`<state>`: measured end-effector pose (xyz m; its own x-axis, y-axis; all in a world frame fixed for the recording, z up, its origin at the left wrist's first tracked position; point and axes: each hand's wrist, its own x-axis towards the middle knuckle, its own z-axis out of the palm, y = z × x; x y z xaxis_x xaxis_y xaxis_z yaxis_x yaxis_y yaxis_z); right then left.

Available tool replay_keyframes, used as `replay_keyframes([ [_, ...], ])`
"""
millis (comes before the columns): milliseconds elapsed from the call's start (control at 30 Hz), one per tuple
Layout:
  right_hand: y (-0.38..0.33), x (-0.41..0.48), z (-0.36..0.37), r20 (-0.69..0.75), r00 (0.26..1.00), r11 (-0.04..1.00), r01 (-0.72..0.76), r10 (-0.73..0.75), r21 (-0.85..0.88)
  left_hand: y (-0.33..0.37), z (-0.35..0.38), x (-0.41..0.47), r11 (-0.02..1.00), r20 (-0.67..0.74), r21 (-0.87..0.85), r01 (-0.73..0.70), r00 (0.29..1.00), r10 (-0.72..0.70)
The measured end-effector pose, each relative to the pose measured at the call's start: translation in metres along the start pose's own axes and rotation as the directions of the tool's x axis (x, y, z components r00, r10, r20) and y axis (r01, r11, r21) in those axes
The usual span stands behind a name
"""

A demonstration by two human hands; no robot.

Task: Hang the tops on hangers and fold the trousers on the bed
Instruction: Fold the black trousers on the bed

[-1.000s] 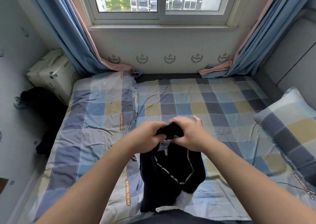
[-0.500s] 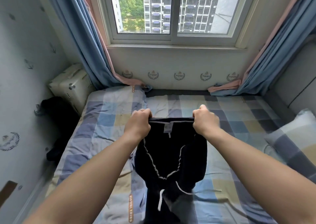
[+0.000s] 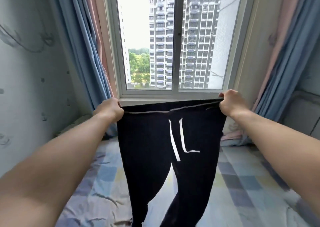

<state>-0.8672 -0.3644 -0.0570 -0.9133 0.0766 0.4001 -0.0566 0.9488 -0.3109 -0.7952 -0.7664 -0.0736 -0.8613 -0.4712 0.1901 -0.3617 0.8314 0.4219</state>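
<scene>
Head view: left hand (image 3: 109, 109) and right hand (image 3: 230, 104) each clench a waistband end of black trousers (image 3: 166, 154) (white drawstrings dangling), legs hanging below over the checked bed (image 3: 251, 188), hiding the window (image 3: 173, 39) sill behind.

Matt black cloth trousers (image 3: 147, 150), white drawcord (image 3: 174, 143).
</scene>
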Motion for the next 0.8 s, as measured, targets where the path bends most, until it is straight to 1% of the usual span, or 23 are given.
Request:
replay_keyframes([
  [33,-0.007,0.011,-0.017,-0.017,1.000,0.998,-0.016,0.017,0.056,0.011,-0.019,0.006,0.983,0.009,-0.173,0.060,0.998,-0.060],
  [67,-0.015,0.020,-0.034,-0.028,0.999,0.991,-0.035,0.039,0.126,0.021,-0.036,0.012,0.918,0.040,-0.373,0.134,0.991,-0.129],
  [100,-0.023,0.028,-0.051,-0.028,0.997,0.971,-0.060,0.068,0.231,0.031,-0.055,0.016,0.801,0.088,-0.562,0.206,0.978,-0.190],
  [133,-0.032,0.035,-0.068,-0.009,0.994,0.928,-0.095,0.105,0.360,0.039,-0.073,0.021,0.656,0.143,-0.710,0.256,0.964,-0.223],
  [167,-0.041,0.041,-0.084,0.016,0.989,0.866,-0.134,0.144,0.482,0.047,-0.090,0.025,0.508,0.185,-0.815,0.278,0.956,-0.227],
  [200,-0.051,0.046,-0.101,0.036,0.983,0.794,-0.165,0.178,0.585,0.055,-0.107,0.029,0.380,0.211,-0.881,0.281,0.953,-0.217],
  [233,-0.061,0.050,-0.117,0.053,0.977,0.717,-0.187,0.205,0.672,0.062,-0.123,0.031,0.307,0.210,-0.914,0.266,0.957,-0.202],
  [300,-0.080,0.053,-0.150,0.102,0.964,0.527,-0.220,0.244,0.821,0.078,-0.151,0.031,0.257,0.129,-0.953,0.160,0.983,-0.133],
  [367,-0.095,0.056,-0.180,0.164,0.958,0.324,-0.237,0.236,0.916,0.094,-0.174,0.033,0.125,0.048,-0.990,0.061,0.993,-0.108],
  [400,-0.101,0.056,-0.192,0.183,0.960,0.243,-0.234,0.214,0.941,0.101,-0.185,0.033,0.058,0.013,-0.998,0.018,0.996,-0.093],
  [433,-0.106,0.056,-0.203,0.189,0.965,0.176,-0.221,0.183,0.959,0.106,-0.195,0.034,-0.013,-0.020,-1.000,-0.021,0.996,-0.083],
  [467,-0.110,0.057,-0.214,0.187,0.970,0.124,-0.207,0.153,0.971,0.112,-0.206,0.032,-0.061,-0.045,-0.997,-0.049,0.997,-0.064],
  [500,-0.113,0.058,-0.223,0.177,0.977,0.092,-0.189,0.121,0.978,0.117,-0.215,0.034,-0.069,-0.086,-0.994,-0.090,0.994,-0.063],
  [533,-0.116,0.059,-0.231,0.161,0.982,0.087,-0.170,0.094,0.982,0.121,-0.223,0.035,-0.017,-0.160,-0.987,-0.162,0.985,-0.064],
  [567,-0.118,0.064,-0.238,0.141,0.987,0.088,-0.148,0.074,0.985,0.123,-0.229,0.034,0.112,-0.276,-0.957,-0.269,0.959,-0.054],
  [600,-0.119,0.067,-0.245,0.117,0.991,0.104,-0.123,0.060,0.987,0.125,-0.233,0.029,0.274,-0.405,-0.880,-0.387,0.914,-0.009],
  [633,-0.120,0.072,-0.250,0.086,0.996,0.125,-0.090,0.040,0.988,0.125,-0.236,0.025,0.441,-0.524,-0.748,-0.496,0.849,0.065],
  [667,-0.121,0.076,-0.255,0.047,0.999,0.166,-0.050,0.021,0.985,0.126,-0.237,0.024,0.576,-0.605,-0.586,-0.570,0.781,0.157],
  [700,-0.120,0.080,-0.258,-0.005,1.000,0.218,0.004,0.004,0.976,0.125,-0.238,0.026,0.660,-0.653,-0.431,-0.616,0.718,0.243],
  [733,-0.119,0.081,-0.261,-0.065,0.998,0.285,0.066,-0.012,0.956,0.125,-0.239,0.028,0.699,-0.680,-0.316,-0.641,0.667,0.304],
  [800,-0.116,0.083,-0.264,-0.160,0.986,0.429,0.165,-0.049,0.888,0.126,-0.245,0.030,0.722,-0.744,-0.217,-0.656,0.591,0.313],
])
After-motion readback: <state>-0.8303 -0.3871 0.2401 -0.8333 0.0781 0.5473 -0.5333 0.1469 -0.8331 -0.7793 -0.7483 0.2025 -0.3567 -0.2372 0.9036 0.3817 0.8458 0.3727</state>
